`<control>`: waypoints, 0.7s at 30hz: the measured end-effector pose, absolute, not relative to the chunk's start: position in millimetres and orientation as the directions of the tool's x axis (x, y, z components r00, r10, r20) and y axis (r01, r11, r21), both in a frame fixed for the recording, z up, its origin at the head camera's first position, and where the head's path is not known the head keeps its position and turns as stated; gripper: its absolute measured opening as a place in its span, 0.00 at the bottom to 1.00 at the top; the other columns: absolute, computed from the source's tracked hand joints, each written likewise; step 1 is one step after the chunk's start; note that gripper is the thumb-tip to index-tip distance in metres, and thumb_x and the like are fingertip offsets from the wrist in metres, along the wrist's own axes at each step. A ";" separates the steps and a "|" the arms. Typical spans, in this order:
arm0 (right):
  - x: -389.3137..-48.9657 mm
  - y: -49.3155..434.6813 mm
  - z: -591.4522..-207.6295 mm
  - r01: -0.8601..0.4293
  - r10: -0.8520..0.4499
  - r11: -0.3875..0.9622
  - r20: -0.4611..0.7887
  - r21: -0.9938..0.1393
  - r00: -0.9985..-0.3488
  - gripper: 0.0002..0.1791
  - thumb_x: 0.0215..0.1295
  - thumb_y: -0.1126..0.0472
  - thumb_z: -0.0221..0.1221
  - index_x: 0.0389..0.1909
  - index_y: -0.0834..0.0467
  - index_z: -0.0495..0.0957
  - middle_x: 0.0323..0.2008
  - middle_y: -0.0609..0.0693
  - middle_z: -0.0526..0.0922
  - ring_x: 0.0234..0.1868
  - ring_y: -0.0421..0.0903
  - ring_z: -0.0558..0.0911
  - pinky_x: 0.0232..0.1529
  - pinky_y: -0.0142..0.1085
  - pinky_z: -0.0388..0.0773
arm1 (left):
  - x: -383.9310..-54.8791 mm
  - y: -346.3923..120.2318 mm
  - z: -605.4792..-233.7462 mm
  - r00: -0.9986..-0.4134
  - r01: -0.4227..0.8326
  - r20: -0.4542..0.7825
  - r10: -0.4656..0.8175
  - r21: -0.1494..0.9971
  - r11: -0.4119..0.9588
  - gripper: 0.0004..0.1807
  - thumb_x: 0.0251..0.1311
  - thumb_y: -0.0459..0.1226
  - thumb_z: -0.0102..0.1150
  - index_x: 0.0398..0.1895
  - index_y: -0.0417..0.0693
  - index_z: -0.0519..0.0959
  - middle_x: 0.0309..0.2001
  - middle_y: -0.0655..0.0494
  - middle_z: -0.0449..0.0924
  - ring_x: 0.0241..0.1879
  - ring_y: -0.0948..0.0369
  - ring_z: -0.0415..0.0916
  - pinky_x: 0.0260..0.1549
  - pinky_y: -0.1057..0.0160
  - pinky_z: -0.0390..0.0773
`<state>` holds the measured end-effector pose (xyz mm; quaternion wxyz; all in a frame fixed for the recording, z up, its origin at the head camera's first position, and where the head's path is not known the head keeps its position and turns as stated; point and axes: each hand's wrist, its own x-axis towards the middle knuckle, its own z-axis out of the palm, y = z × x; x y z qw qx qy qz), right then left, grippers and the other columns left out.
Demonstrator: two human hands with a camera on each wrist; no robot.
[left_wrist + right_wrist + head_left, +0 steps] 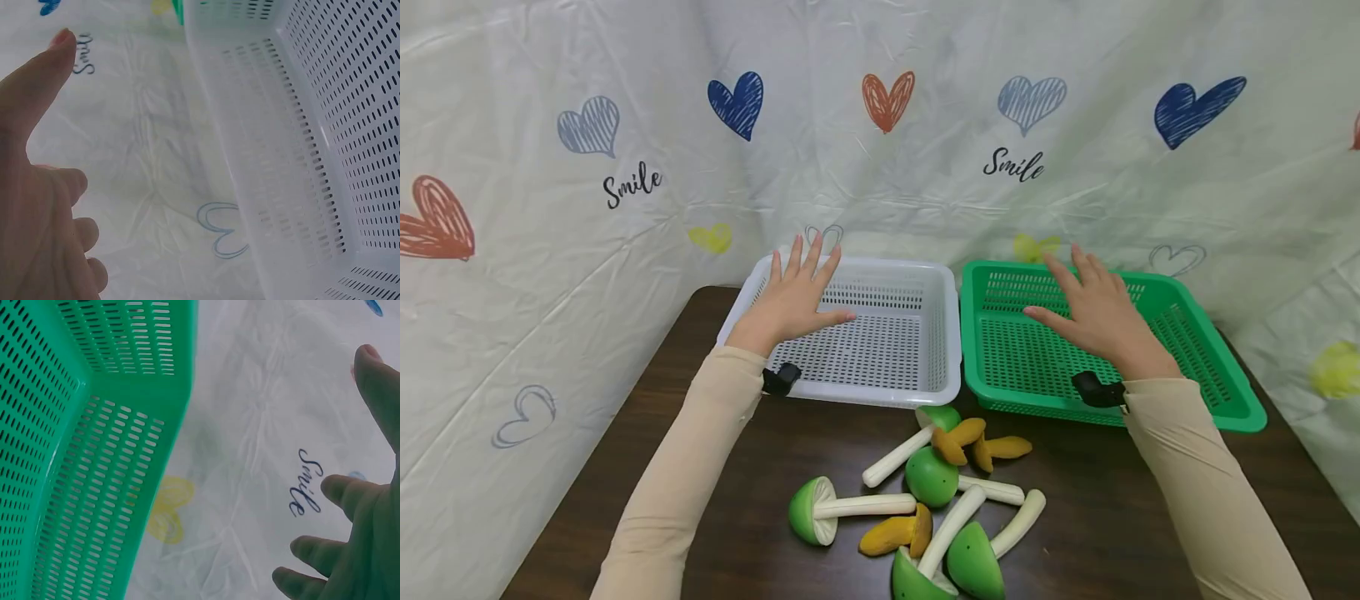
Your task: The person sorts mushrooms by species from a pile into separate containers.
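Fingers spread, my left hand (792, 298) hovers over the left part of a white perforated basket (946, 333) and holds nothing. On the other side my right hand (1096, 312), also spread and holding nothing, is above a green perforated basket (1217, 358). Nearer to me on the dark table lies a loose group of toy mushrooms: several with green caps and pale stems, such as one green mushroom (808, 510) at the left, and several smaller brownish-yellow mushrooms (887, 533). In the wrist views, the left hand (37, 169) and right hand (362, 506) each appear beside a basket.
The two baskets stand side by side at the back of the dark wooden table (737, 500). Behind them hangs a white sheet (820, 167) printed with hearts and the word Smile. A black strap with a small device (782, 379) sits at each wrist.
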<state>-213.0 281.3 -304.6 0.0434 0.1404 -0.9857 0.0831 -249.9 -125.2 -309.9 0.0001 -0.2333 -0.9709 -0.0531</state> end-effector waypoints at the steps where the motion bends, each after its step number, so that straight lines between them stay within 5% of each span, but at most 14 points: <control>1: -211.3 282.9 -305.2 -0.290 -0.275 0.944 0.111 -0.156 -0.955 0.48 0.65 0.34 0.48 0.75 0.56 0.40 0.71 0.70 0.36 0.70 0.70 0.40 0.60 0.70 0.41 | -248.3 -126.1 -310.6 -0.889 0.457 0.026 0.457 0.103 0.884 0.54 0.58 0.68 0.43 0.75 0.53 0.31 0.73 0.44 0.20 0.68 0.49 0.10 0.64 0.37 0.27; 21: -140.8 387.1 -333.6 -0.252 -0.187 0.928 0.242 -0.275 -0.952 0.40 0.73 0.51 0.47 0.74 0.63 0.37 0.72 0.68 0.32 0.70 0.68 0.33 0.64 0.64 0.29 | -143.7 -151.8 -333.9 -0.746 0.665 0.144 0.650 0.120 0.737 0.45 0.62 0.58 0.51 0.74 0.45 0.48 0.74 0.44 0.39 0.72 0.46 0.38 0.65 0.37 0.44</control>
